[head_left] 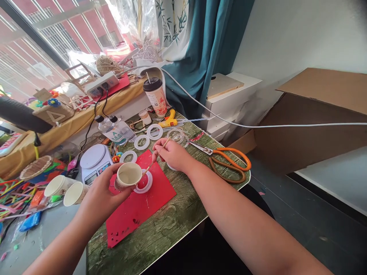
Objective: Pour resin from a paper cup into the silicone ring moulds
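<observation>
My left hand point(104, 191) is wrapped round a small paper cup point(129, 175), tilted a little so that its pale inside shows. In my right hand point(169, 152) a thin wooden stick point(149, 167) is pinched, its lower end beside the cup's rim. Below lies a white ring mold point(147, 184) on a red sheet point(155, 200), partly hidden by the cup. More ring molds point(142, 142) lie behind my hands. What is in the cup is hard to make out.
Large orange-handled scissors point(229, 162) lie at the table's right edge. Farther back are a yellow glue gun point(169, 119), a lidded drink cup point(156, 97) and clear bottles point(117, 131). A kitchen scale point(96, 160) and two paper cups point(76, 193) stand left. A white cable point(258, 126) crosses the view.
</observation>
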The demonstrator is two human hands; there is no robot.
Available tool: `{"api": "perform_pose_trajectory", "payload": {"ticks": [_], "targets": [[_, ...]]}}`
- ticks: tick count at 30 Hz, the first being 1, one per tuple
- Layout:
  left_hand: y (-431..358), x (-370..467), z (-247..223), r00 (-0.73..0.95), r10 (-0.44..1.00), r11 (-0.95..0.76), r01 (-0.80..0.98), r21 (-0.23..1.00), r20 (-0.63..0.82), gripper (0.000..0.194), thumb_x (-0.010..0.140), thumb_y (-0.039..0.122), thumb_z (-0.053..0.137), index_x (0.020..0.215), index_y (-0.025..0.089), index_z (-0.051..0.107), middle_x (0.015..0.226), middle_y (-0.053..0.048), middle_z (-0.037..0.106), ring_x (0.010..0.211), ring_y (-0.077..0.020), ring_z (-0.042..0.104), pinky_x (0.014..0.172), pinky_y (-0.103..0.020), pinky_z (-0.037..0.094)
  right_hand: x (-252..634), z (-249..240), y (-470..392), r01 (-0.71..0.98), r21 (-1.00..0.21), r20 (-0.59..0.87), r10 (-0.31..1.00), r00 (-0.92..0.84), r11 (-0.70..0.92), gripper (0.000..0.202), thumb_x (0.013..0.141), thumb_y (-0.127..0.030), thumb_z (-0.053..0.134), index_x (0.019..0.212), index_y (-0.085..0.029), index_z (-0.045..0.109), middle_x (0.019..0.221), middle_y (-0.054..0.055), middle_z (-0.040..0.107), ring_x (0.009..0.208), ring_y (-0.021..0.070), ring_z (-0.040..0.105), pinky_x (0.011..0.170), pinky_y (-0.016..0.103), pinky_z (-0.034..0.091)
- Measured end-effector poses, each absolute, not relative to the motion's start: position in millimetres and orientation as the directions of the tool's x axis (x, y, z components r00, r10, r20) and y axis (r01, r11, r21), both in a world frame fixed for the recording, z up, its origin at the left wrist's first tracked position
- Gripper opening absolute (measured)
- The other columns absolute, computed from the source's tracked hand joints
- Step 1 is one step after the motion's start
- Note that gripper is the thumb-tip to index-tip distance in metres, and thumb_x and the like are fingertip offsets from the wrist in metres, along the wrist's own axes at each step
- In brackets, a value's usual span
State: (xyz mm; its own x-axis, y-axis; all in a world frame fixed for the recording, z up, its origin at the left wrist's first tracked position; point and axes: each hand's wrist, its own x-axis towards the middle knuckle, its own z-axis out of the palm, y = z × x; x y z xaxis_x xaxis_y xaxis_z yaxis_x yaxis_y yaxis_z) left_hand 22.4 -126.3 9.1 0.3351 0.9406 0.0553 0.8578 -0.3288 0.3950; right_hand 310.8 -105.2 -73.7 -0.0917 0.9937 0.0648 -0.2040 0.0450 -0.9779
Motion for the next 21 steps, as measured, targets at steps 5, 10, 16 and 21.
{"api": "perform_pose_trajectory", "payload": {"ticks": [5, 10, 16, 21], "targets": [[-128, 20, 5, 0.301, 0.952, -0.292, 0.835, 0.467, 0.057, 0.067, 0.086, 0.068, 0.089, 0.142, 0.033, 0.075, 0.143, -0.009, 0.089, 0.139, -0.0457, 0.082, 0.114, -0.06, 0.064, 312, -73, -107, -0.206, -0.977, 0.072, 0.993, -0.092, 0.052, 0.016, 0.11, -0.037, 0.069, 0.098, -0.029, 0.061, 0.075, -0.003, 0.081, 0.063, 0.0174, 0.049, 0.067, 0.031, 0.043], [-133, 10, -2, 0.234, 0.968, -0.237, 0.757, 0.609, 0.085, 0.079, 0.081, 0.071, 0.096, 0.144, 0.03, 0.072, 0.145, -0.014, 0.086, 0.141, -0.0451, 0.081, 0.123, -0.065, 0.061, 312, -76, -106, -0.213, -0.976, 0.073, 0.992, -0.107, 0.049, 0.017, 0.108, -0.039, 0.068, 0.098, -0.029, 0.059, 0.075, -0.002, 0.082, 0.06, 0.0165, 0.048, 0.063, 0.03, 0.042], [-136, 1, 10, 0.142, 0.985, -0.169, 0.603, 0.78, 0.103, 0.088, 0.083, 0.082, 0.098, 0.145, 0.028, 0.068, 0.139, -0.015, 0.089, 0.131, -0.0396, 0.086, 0.117, -0.059, 0.068, 311, -76, -111, -0.226, -0.97, 0.121, 0.987, -0.109, 0.094, 0.022, 0.105, -0.047, 0.071, 0.098, -0.029, 0.059, 0.073, -0.001, 0.081, 0.057, 0.0162, 0.046, 0.061, 0.032, 0.04], [-140, -10, 12, 0.083, 0.992, -0.122, 0.547, 0.828, 0.091, 0.089, 0.077, 0.08, 0.105, 0.14, 0.027, 0.073, 0.139, -0.014, 0.089, 0.131, -0.04, 0.086, 0.12, -0.061, 0.066, 310, -64, -130, -0.259, -0.951, 0.208, 0.97, -0.124, 0.171, 0.028, 0.106, -0.054, 0.078, 0.101, -0.029, 0.066, 0.075, 0.0, 0.082, 0.066, 0.0188, 0.064, 0.07, 0.034, 0.051]]}}
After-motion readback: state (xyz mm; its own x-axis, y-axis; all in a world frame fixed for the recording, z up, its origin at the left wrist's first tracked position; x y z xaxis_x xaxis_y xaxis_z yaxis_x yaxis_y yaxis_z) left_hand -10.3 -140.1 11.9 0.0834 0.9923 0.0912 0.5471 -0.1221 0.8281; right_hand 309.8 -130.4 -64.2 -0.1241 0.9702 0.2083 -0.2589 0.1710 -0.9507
